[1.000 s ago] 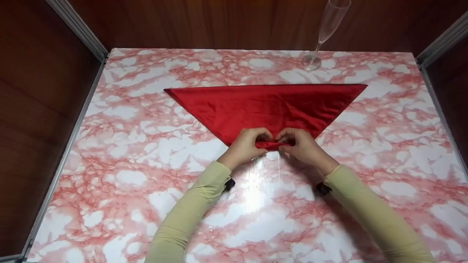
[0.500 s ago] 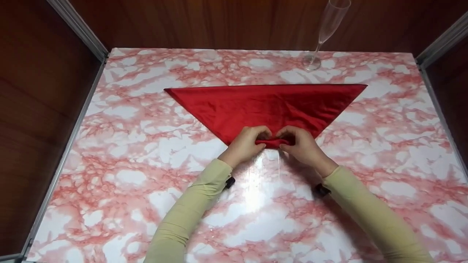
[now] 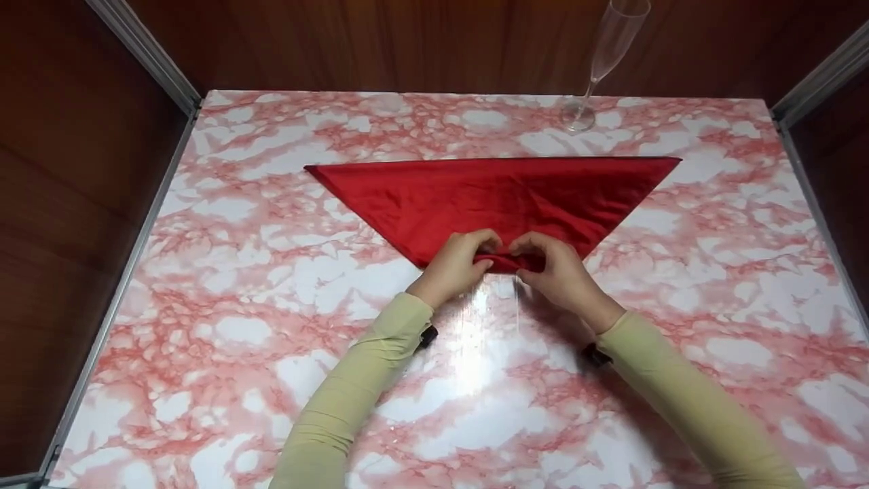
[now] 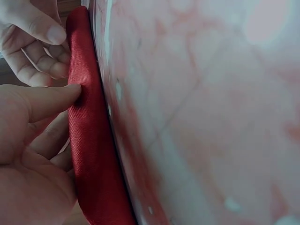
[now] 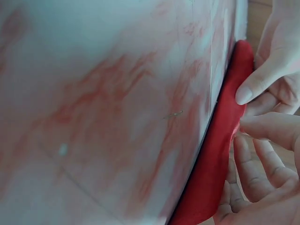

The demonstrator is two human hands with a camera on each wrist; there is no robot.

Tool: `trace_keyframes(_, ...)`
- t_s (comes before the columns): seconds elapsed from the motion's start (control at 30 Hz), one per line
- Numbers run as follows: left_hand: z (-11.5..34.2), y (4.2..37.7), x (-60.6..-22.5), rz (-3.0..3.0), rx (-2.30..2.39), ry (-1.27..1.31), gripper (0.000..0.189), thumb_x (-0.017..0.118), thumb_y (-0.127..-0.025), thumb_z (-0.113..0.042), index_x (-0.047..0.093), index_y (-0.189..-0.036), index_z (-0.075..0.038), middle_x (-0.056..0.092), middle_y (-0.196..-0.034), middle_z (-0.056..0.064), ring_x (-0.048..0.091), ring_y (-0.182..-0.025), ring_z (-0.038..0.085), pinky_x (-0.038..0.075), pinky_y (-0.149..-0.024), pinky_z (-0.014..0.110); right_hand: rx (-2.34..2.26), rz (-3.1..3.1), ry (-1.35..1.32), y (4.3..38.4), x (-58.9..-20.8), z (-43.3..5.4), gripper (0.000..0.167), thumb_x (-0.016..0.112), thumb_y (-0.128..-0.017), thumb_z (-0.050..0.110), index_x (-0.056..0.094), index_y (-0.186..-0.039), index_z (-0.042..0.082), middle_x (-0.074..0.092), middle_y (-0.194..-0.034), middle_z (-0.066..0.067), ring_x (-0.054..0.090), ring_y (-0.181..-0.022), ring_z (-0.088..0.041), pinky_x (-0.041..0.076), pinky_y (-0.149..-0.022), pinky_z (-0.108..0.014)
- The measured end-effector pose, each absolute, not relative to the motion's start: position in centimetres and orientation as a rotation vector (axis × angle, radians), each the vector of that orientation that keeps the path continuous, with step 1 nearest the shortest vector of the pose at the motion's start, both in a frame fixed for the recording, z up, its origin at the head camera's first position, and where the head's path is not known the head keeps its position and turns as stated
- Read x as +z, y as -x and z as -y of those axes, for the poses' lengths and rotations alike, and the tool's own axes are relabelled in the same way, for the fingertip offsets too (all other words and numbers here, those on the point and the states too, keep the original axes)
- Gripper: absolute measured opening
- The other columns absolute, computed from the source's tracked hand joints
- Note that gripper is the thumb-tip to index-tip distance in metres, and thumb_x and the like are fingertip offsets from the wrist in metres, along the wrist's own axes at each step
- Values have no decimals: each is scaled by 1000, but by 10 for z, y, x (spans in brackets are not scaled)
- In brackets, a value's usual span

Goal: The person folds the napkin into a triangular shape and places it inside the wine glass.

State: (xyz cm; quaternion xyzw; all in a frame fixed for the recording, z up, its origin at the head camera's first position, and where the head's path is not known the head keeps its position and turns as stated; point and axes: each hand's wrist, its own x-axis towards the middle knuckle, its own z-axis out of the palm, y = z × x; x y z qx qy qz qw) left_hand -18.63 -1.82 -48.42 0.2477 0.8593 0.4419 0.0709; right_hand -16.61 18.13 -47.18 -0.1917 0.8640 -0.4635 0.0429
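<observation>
A shiny red cloth napkin lies on the table with its long dark-edged side at the back and slanting sides narrowing toward the front. Its front edge is turned up in a small roll. My left hand pinches this roll left of its middle, thumb on the near face and fingers curled behind. Close beside it, my right hand holds the roll the same way on the right. In the right wrist view, my left thumb presses on the red fold just above my right fingertips.
A clear stemmed flute glass stands at the back right of the pink-and-white marbled table. Dark wooden panels with grey metal edging enclose the back and both sides.
Both hands have shifted slightly away from the body, and the napkin's front edge has rolled back a little with them. The back edge and the glass stay put.
</observation>
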Motion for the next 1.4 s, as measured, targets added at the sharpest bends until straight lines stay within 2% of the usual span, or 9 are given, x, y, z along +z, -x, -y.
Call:
trace_keyframes(0.2, 18, 187, -484, -2564, 1360, -707, 26, 65, -87, 4, 64, -112, -4, 67, -105, 6, 61, -101, 13, 44, -89, 21, -1425, -2597, 558, 170, -474, -181, 35, 70, -75, -14, 64, -108, -2, 66, -106, -13, 60, -102, -24, 46, -91, -39)
trace_keyframes(0.43, 19, 189, -485, -2530, 1426, -667, 27, 67, -86, 4, 64, -111, -2, 67, -99, 6, 61, -92, 12, 46, -83, 19, -1366, -2586, 574, 175, -477, -182, 41, 70, -73, -17, 63, -110, -2, 65, -106, -14, 59, -102, -28, 46, -89, -43)
trace_keyframes(0.6, 20, 188, -485, -2494, 1512, -717, 29, 69, -81, 8, 65, -109, 0, 67, -100, 9, 62, -94, 18, 49, -84, 25, -1325, -2591, 597, 178, -478, -182, 41, 68, -72, -18, 64, -109, -2, 65, -102, -13, 59, -98, -27, 47, -86, -41)
trace_keyframes(0.7, 20, 187, -485, -2482, 1536, -744, 33, 71, -77, 10, 65, -107, -1, 67, -102, 9, 62, -97, 17, 48, -87, 29, -1323, -2590, 612, 180, -477, -182, 41, 66, -71, -17, 64, -108, -1, 66, -99, -13, 60, -94, -25, 48, -83, -38)
trace_keyframes(0.9, 23, 187, -486, -2480, 1530, -737, 35, 72, -76, 11, 65, -108, -1, 67, -101, 9, 62, -95, 17, 49, -85, 27, -1343, -2575, 592, 184, -476, -184, 36, 64, -76, -16, 64, -109, -2, 66, -98, -13, 62, -93, -24, 49, -81, -38)
trace_keyframes(1.13, 27, 189, -486, -2445, 1559, -690, 32, 72, -75, 12, 65, -105, 1, 68, -94, 10, 64, -87, 20, 52, -80, 29, -1382, -2497, 516, 189, -477, -189, 29, 66, -80, -11, 65, -108, -2, 67, -96, -15, 62, -92, -26, 47, -73, -27)
trace_keyframes(1.4, 25, 192, -480, -2392, 1546, -676, 27, 72, -76, 11, 65, -100, 2, 68, -95, 9, 64, -88, 18, 51, -80, 26, -1444, -2367, 485, 192, -476, -196, 27, 66, -82, -10, 63, -109, -5, 66, -98, -17, 61, -92, -27, 48, -69, -20)
